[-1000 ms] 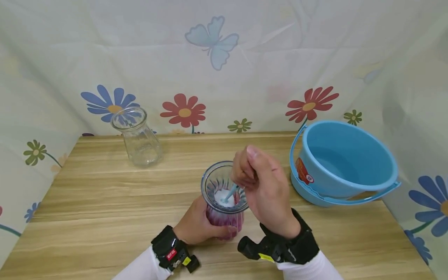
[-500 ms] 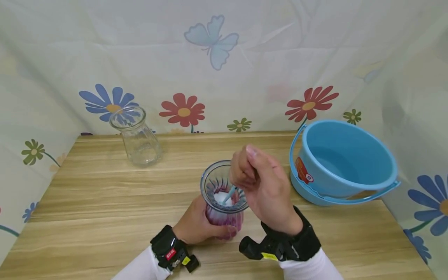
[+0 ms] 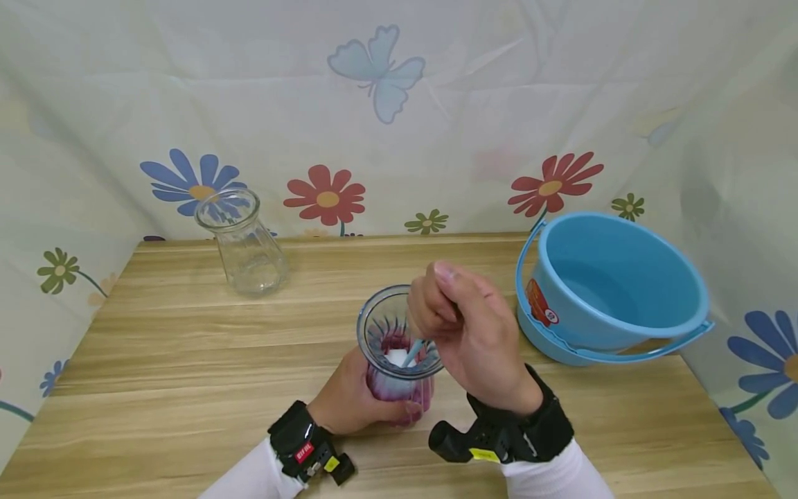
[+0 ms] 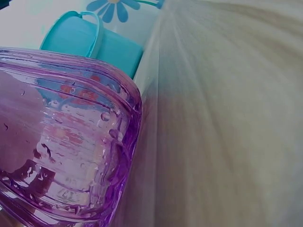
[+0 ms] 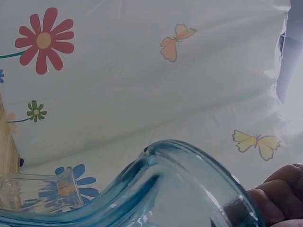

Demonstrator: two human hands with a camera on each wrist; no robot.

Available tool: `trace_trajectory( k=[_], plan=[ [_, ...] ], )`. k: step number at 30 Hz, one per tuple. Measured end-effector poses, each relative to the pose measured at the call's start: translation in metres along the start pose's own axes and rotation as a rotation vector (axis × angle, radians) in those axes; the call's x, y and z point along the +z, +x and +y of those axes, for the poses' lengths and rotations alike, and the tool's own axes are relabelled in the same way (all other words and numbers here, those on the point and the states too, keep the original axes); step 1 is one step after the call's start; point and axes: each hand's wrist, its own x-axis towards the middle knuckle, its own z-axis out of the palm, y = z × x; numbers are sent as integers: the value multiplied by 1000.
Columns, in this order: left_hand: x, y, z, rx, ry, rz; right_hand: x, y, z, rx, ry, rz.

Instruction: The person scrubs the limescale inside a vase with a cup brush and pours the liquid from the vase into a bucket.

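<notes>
A glass vase, blue at the flared rim and purple lower down, is gripped around its body by my left hand. Its mouth tilts toward me in the head view. Over the rim, my right hand curls round the light-blue handle of a sponge bottle brush, whose white head sits inside the vase. The fist hides the handle's upper end. Water drops dot the purple glass in the left wrist view. In the right wrist view, the blue rim stands beside the curled fingers.
A clear glass vase stands at the back left of the wooden table. At the right is a blue bucket with its handle folded down. A floral curtain encloses the back and sides.
The white sponge head has gone deeper into the vase, showing less of itself. My right hand has shifted slightly; the left hand keeps its grip in place.
</notes>
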Motion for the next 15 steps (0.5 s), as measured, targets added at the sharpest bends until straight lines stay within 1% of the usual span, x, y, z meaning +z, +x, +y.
trace_trajectory(
  k=[7, 12, 15],
  plan=[
    [0, 0, 0, 5, -3, -1, 1, 0, 0, -5, 6, -10],
    [-1, -1, 1, -3, 16, 3, 2, 0, 0, -9, -4, 9],
    [-1, -1, 2, -9, 9, 2, 2, 1, 0, -24, -8, 18]
  ],
)
